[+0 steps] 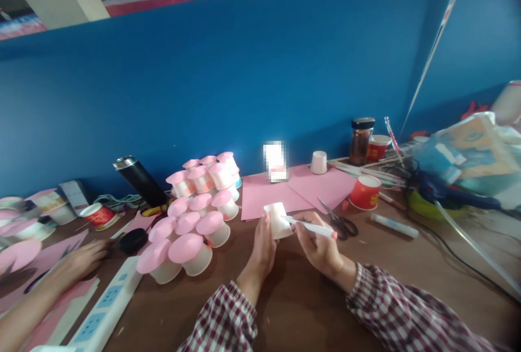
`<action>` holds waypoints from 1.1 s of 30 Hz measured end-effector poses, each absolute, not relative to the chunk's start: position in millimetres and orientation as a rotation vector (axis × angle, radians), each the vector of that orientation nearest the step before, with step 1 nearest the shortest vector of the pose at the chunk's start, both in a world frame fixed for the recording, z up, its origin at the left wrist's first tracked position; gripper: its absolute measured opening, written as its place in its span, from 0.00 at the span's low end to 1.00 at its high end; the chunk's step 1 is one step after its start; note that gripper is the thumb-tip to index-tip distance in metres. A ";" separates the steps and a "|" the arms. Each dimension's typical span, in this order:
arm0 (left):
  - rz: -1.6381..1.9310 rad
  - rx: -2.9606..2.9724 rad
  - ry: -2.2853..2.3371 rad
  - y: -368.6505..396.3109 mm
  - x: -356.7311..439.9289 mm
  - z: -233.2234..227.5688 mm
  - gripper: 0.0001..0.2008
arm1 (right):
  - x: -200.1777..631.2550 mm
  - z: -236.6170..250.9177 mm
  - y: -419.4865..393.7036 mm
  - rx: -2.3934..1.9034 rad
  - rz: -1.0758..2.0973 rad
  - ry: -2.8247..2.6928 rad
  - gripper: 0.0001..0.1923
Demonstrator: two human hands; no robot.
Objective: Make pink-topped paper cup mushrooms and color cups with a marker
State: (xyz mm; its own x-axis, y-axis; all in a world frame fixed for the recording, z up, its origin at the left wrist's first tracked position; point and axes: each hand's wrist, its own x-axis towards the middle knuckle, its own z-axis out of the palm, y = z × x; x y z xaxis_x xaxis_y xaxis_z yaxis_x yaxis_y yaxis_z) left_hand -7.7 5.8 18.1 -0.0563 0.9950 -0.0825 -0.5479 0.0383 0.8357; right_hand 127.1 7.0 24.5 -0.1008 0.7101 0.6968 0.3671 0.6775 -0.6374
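While left hand (pixel 264 246) grips cup (pixel 279 221), right hand (pixel 319 246) seemingly applies stick (pixel 311 227).

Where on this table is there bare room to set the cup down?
Bare wood lies in front of the right hand, between the scissors and the glue stick, and near the sleeves. Left is crowded: pink-topped cups, power strip, another person's hand.

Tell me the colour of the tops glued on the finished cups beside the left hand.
Pink tops on white cups, clearest in the head view, left of the left hand.
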 end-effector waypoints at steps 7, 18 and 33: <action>1.422 0.745 0.821 3.4 -7.5 19.9 0.22 | 126.2 20.4 12.3 -0.886 0.368 -1.687 0.06; 1.419 0.778 0.864 2.4 -6.0 20.2 0.24 | 126.2 21.1 12.4 -0.852 0.343 -1.766 0.06; 1.425 0.764 0.937 5.0 -6.6 13.9 0.27 | 124.9 22.1 14.0 -0.828 0.335 -1.748 0.07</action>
